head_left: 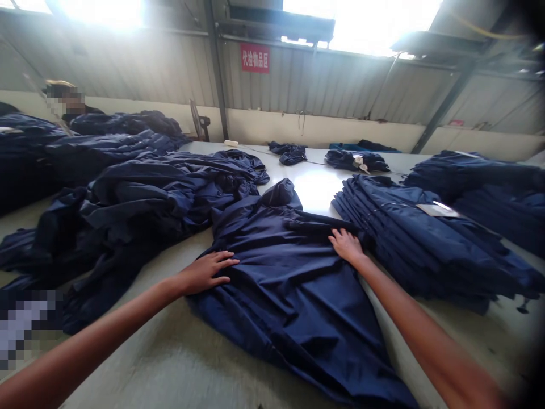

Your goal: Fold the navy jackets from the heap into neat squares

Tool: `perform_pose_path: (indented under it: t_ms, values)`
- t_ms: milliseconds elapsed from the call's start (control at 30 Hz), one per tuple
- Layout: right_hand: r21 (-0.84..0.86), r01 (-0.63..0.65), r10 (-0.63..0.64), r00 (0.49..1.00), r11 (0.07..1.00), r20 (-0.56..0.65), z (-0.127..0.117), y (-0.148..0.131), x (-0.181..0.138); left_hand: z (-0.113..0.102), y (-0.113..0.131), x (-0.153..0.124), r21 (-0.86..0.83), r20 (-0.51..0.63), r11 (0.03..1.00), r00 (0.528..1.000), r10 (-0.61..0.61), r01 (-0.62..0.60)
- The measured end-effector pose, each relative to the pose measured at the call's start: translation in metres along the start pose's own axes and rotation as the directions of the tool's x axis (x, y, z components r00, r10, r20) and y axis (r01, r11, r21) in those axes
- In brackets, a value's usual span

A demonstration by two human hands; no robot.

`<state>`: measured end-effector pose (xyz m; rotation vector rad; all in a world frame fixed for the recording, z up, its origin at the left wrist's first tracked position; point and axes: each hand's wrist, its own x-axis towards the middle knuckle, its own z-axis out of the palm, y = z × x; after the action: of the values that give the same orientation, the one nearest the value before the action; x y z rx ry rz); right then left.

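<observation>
Now the left hand [206,272] and right hand [347,247] splay released fingers on navy garment [289,324].

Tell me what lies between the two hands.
In the head view, a navy hooded garment lies between the left hand and the right hand, both resting on it.

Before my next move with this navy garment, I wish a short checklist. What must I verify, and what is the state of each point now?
Left hand on the navy garment: ok, spread flat.
Right hand on the garment: ok, fingers spread.
Garment smooth: not ok, creased, with a bunched top end.
Garment apart from the crumpled pile on the left: not ok, they seem to touch.
Gap to the folded stack on the right: cannot tell.
Lower end on the table: cannot tell, out of view.
</observation>
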<state>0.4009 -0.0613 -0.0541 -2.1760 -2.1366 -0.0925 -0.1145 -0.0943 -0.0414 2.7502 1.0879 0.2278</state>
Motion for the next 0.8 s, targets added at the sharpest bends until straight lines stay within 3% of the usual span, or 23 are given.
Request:
perform_pose_path:
  t_ms: [100, 200, 267, 367, 433, 533, 633, 733, 800]
  values:
    - [0.047, -0.001, 0.000, 1.000, 0.999, 0.007, -0.002, 0.015, 0.002, -0.007, 0.017, -0.028, 0.005, -0.073, 1.000, 0.997, 0.015, -0.015]
    - [0.158, 0.165, -0.158, 0.986, 0.973, -0.061, -0.009, 0.009, -0.020, -0.011, 0.046, -0.052, -0.037, -0.001, 0.991, 0.991, 0.130, -0.130]
    - [0.218, 0.283, -0.270, 0.959, 0.934, -0.090, -0.017, -0.006, -0.055, -0.006, 0.059, -0.065, -0.048, 0.031, 0.989, 0.989, 0.144, -0.142]
    - [0.384, 0.392, -0.457, 0.885, 0.836, 0.091, -0.029, -0.035, -0.129, 0.011, 0.065, -0.076, -0.007, -0.056, 1.000, 0.998, -0.016, 0.016]
    - [0.475, 0.386, -0.531, 0.819, 0.791, 0.220, -0.033, -0.053, -0.179, 0.021, 0.065, -0.075, 0.004, -0.131, 0.993, 0.984, -0.120, 0.122]
    - [0.499, 0.325, -0.520, 0.792, 0.803, 0.321, -0.031, -0.065, -0.234, 0.026, 0.067, -0.061, -0.021, -0.146, 0.978, 0.967, -0.208, 0.207]
    - [0.434, 0.321, -0.481, 0.811, 0.842, 0.332, -0.032, -0.064, -0.257, 0.018, 0.071, -0.038, -0.104, -0.119, 0.951, 0.946, -0.302, 0.291]
    - [0.359, 0.335, -0.420, 0.887, 0.871, 0.192, -0.043, -0.051, -0.252, 0.006, 0.067, -0.015, -0.187, -0.129, 0.904, 0.903, -0.410, 0.383]
    - [0.336, 0.313, -0.360, 0.929, 0.888, 0.087, -0.049, -0.035, -0.236, -0.002, 0.057, -0.009, -0.205, -0.101, 0.893, 0.898, -0.427, 0.401]
